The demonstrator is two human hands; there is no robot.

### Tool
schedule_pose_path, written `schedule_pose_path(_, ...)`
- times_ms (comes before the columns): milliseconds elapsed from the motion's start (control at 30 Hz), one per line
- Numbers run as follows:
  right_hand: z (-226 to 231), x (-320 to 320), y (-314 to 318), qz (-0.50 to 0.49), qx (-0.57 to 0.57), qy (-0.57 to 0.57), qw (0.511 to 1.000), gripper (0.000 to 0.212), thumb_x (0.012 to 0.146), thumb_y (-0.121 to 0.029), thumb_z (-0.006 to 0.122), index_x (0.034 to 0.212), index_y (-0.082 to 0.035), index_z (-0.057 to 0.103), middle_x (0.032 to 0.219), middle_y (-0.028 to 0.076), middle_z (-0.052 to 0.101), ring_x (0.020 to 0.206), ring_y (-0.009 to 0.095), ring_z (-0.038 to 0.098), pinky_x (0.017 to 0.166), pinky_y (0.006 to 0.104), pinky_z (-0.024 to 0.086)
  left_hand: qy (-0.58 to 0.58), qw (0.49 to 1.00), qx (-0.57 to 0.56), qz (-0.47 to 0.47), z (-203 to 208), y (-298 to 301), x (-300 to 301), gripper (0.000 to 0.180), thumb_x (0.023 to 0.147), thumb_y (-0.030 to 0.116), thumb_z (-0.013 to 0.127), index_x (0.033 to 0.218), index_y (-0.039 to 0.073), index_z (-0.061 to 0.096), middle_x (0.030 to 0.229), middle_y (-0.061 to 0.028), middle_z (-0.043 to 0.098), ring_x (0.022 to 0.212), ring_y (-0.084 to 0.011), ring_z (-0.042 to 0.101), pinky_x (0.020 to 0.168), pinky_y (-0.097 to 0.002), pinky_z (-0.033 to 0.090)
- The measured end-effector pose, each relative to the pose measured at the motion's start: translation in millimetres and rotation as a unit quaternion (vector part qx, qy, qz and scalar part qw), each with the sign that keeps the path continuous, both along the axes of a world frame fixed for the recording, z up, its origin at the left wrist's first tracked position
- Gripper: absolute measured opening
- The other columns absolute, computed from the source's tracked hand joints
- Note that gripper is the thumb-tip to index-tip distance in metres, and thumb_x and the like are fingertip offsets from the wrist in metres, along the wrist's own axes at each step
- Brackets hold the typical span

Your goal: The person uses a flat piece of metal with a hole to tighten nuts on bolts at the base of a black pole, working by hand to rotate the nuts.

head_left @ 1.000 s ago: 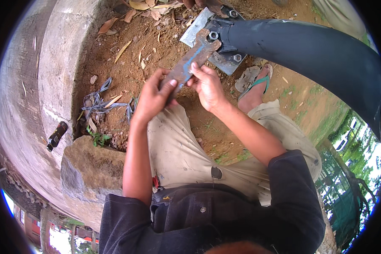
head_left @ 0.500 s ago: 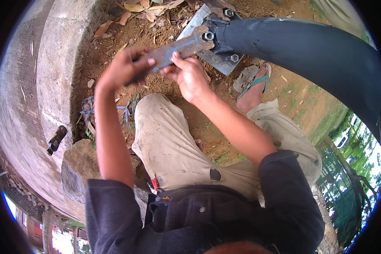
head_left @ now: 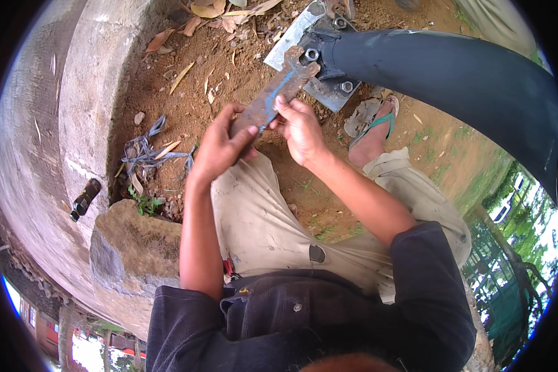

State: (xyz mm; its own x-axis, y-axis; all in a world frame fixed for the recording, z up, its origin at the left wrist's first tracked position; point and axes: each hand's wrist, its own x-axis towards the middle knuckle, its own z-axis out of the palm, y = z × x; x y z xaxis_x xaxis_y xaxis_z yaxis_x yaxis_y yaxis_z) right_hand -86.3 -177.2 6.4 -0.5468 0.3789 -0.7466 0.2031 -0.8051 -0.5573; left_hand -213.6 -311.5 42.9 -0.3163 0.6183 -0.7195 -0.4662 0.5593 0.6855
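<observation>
A flat, rusty open-end wrench [head_left: 271, 102] with a blue painted mark lies slanted between my hands. My left hand [head_left: 220, 146] is closed round its near end, thumb on top. Farther up the handle, my right hand [head_left: 301, 131] pinches its edge, thumb on the upper face. The forked jaw meets a hex nut [head_left: 312, 54] from the lower left; whether it is fully seated I cannot tell. That nut sits on the flange of a thick black pipe [head_left: 428, 65], over a grey metal base plate [head_left: 294, 37]. Other nuts [head_left: 346, 87] show on the flange.
A concrete curb [head_left: 93, 93] runs along the left, with a small dark bottle [head_left: 85, 199] on it. A big rock [head_left: 136, 248] lies beside my left arm. Blue-grey plastic strips [head_left: 149, 152] and dry leaves litter the soil. Another person's trouser leg [head_left: 502, 22] shows at top right.
The wrench's handle end has swung toward me and to the right, with my left hand on it. The jaw stays at the same nut. My right hand has shifted slightly right and nearer.
</observation>
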Motion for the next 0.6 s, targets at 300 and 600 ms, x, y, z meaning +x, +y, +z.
schedule_pose_path(300, 0.1, 27.2, 7.4, 0.023, 0.049, 0.027, 0.998, 0.025, 0.109, -0.032, 0.053, 0.100, -0.012, 0.064, 0.087, -0.004, 0.062, 0.076, 0.005, 0.051, 0.068, 0.0235, 0.039, 0.030, 0.994, 0.016, 0.106, 3.3, 9.5, 77.3, 0.035, 0.101, 0.008, 0.063, 0.129, -0.001, 0.044, 0.088, -0.0094, 0.065, 0.060, -0.0143, 0.066, 0.050, -0.0271, 0.052)
schedule_pose_path(600, -2.2, -4.6, -0.3, -0.023, -0.002, 0.051, 0.998, 0.022, 0.105, -0.027, 0.061, 0.098, -0.007, 0.066, 0.089, 0.000, 0.065, 0.075, 0.008, 0.058, 0.071, 0.0258, 0.053, 0.020, 1.000, -0.010, -0.013, -1.1, 7.6, -12.0, 0.033, 0.098, 0.015, 0.070, 0.124, 0.000, 0.057, 0.074, -0.0046, 0.065, 0.053, -0.0116, 0.062, 0.045, -0.0263, 0.047)
